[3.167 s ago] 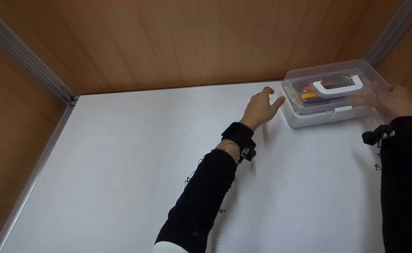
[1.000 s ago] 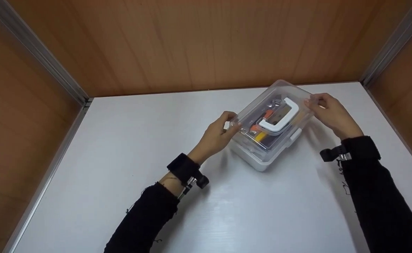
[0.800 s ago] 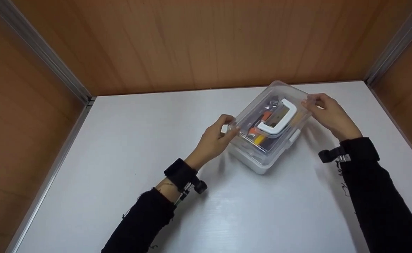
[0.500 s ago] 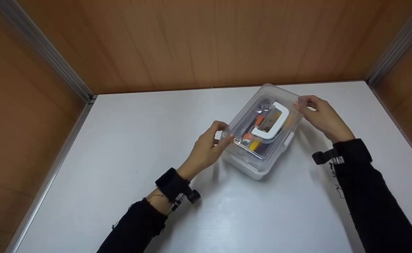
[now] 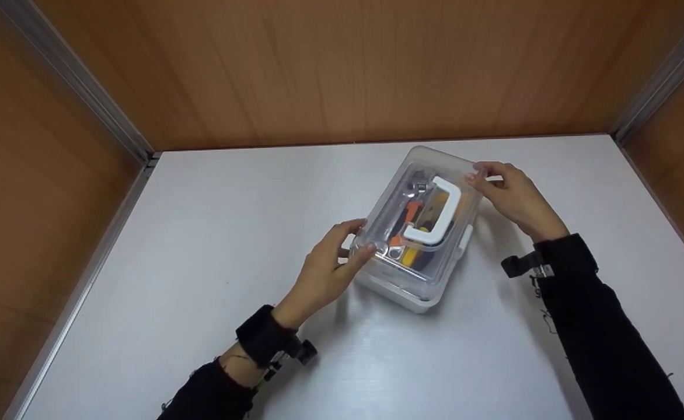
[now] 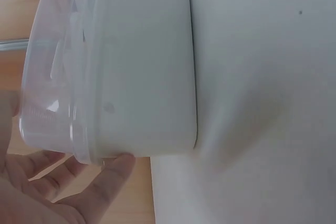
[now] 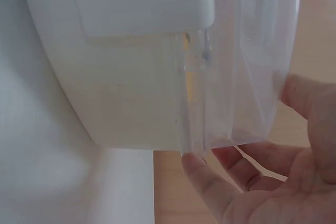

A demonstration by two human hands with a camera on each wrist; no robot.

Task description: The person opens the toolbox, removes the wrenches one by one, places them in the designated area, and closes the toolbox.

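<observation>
**Box turned and drawn in toward counter centre**

The clear-lidded box sits on the white counter near its middle, set diagonally, white handle on top. Over the last seconds it has come out of the far right corner and rotated, near end swinging toward the person. Left hand grips the near-left corner of the lid, fingers curled over the rim; right hand pinches the far-right corner. Orange and yellow tools show through the lid. Judgement: box now within easy reach; lid not yet opened.
</observation>
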